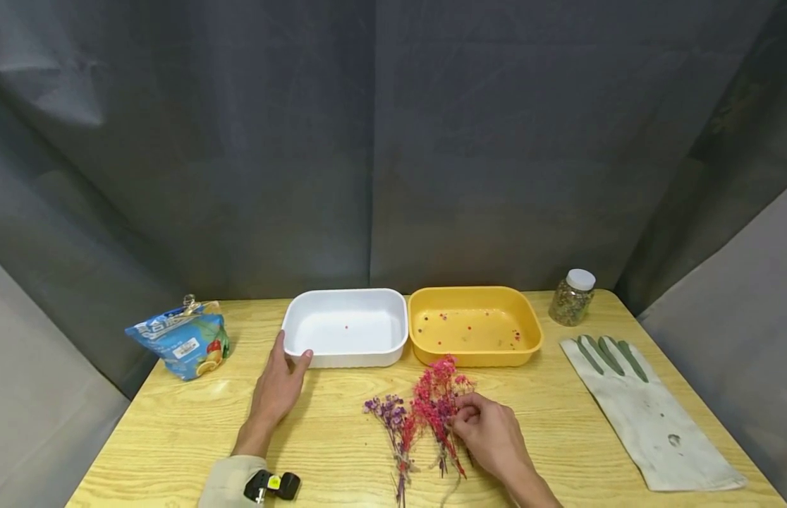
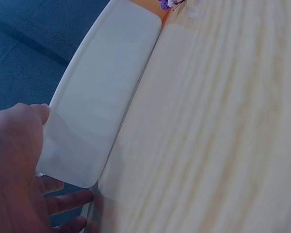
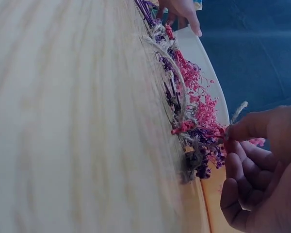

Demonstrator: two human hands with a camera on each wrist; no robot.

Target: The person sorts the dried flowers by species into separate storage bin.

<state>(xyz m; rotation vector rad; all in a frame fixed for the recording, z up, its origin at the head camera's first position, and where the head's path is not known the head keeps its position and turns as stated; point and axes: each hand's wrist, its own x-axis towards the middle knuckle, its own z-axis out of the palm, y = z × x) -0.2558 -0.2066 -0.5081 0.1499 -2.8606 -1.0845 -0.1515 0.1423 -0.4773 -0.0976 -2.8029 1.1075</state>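
My left hand (image 1: 278, 394) rests at the near left corner of a white plastic tub (image 1: 352, 359). In the left wrist view its thumb touches the rim, while the fairly straight fingers (image 2: 70, 201) lie along the tub's end. With thumb and forefinger my right hand (image 1: 491, 432) pinches a sprig at the right side of a bunch of pink and purple dried flowers (image 1: 436, 396). A stub of twine (image 3: 239, 111) sticks up by that pinch; the other fingers are curled. Just left lies a second dried bunch, purple and red (image 1: 393, 418), tied with twine.
Beside the white tub stands a yellow tub (image 1: 476, 358) with small bits scattered inside. A clipped blue bag (image 1: 189, 346) is at far left. At right are a white-lidded jar (image 1: 572, 300) and a pale cloth (image 1: 660, 423) bearing several green leaf-like pieces. A dark curtain (image 1: 368, 141) hangs behind.
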